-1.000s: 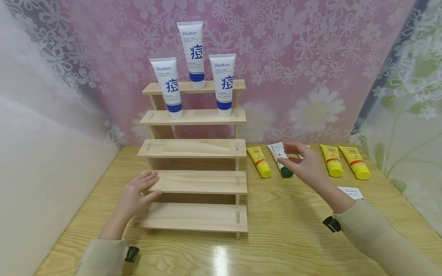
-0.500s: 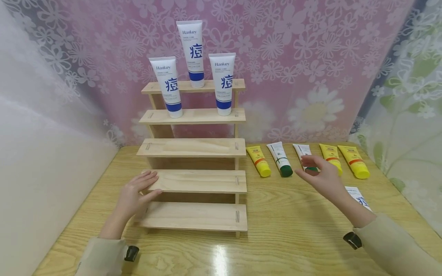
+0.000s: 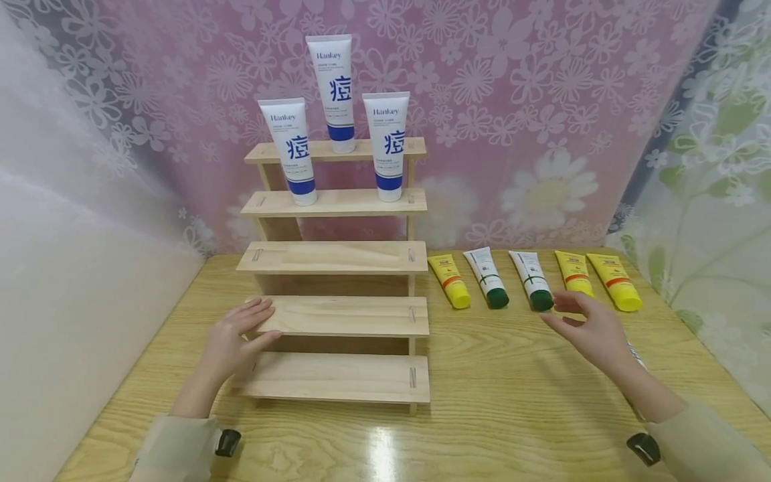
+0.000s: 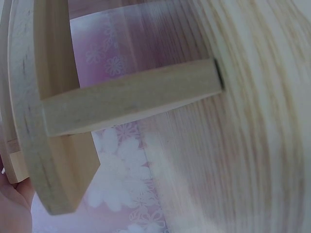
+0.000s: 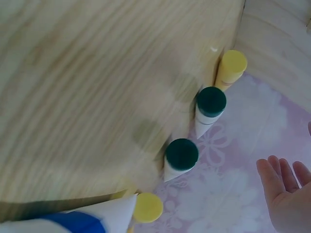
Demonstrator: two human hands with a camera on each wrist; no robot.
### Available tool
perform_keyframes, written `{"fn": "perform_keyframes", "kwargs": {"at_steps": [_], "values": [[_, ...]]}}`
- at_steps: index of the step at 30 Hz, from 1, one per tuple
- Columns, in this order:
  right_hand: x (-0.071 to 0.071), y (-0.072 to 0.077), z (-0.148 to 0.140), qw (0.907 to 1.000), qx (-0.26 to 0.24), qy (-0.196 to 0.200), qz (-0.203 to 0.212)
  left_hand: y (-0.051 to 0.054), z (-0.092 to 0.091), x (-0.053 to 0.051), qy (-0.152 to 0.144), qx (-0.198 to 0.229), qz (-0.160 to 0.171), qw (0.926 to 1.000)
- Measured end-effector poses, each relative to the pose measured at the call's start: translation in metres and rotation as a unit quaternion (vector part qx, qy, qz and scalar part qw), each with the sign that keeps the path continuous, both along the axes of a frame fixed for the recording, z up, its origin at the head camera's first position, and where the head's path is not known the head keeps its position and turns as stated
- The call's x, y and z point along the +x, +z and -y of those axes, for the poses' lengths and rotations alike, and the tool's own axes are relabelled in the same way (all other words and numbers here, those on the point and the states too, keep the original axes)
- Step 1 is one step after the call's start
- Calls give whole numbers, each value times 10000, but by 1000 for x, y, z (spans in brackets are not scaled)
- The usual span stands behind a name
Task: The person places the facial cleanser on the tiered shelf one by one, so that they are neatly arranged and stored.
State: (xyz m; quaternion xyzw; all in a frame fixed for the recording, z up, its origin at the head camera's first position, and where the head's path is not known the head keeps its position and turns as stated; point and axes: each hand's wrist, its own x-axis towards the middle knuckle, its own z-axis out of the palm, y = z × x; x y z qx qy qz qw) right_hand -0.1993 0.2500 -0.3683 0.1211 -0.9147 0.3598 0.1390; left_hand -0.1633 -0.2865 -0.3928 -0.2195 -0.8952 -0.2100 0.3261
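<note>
My left hand rests on the left end of the second-lowest step of a wooden stepped rack; its fingers lie on top and its thumb is by the front edge. In the left wrist view, part of that hand shows beside the rack's boards. Holding nothing, my right hand hovers with bent, parted fingers near a white tube with a green cap. A yellow tube lies just behind its fingers. Several tubes, yellow or white-and-green, lie in a row on the table.
Three white-and-blue tubes stand on the rack, one on the top step and two one step lower. Another white-and-blue tube lies by my right forearm, mostly hidden in the head view. A flowered pink cloth hangs behind.
My right hand has moved right and toward me, from over the first white-and-green tube to past the second, uncovering both. My left hand stays on the rack.
</note>
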Motion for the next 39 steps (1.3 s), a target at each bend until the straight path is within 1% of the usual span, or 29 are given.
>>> {"fn": "perform_keyframes", "kwargs": {"at_steps": [3, 7, 10, 17, 22, 28, 39], "values": [[3, -4, -9, 9999, 49, -99, 15, -1, 1, -1, -41, 7, -68, 10000], [6, -9, -21, 9999, 14, -131, -66, -2, 2, -1, -11, -12, -72, 10000], [9, -13, -30, 9998, 56, -205, -31, -2, 2, -1, 4, -21, -81, 10000], [16, -18, -45, 9975, 319, -530, 356, -4, 2, -1, 43, -66, -58, 10000], [20, -21, -54, 9957, 451, -681, 447, -3, 2, -1, 75, -75, 8, 9999], [23, -25, -66, 9935, 622, -758, 586, -3, 2, -1, 73, -36, 63, 9999], [27, -35, -88, 9870, 618, -934, 1149, -4, 2, -1, 87, -58, 88, 9999]]}}
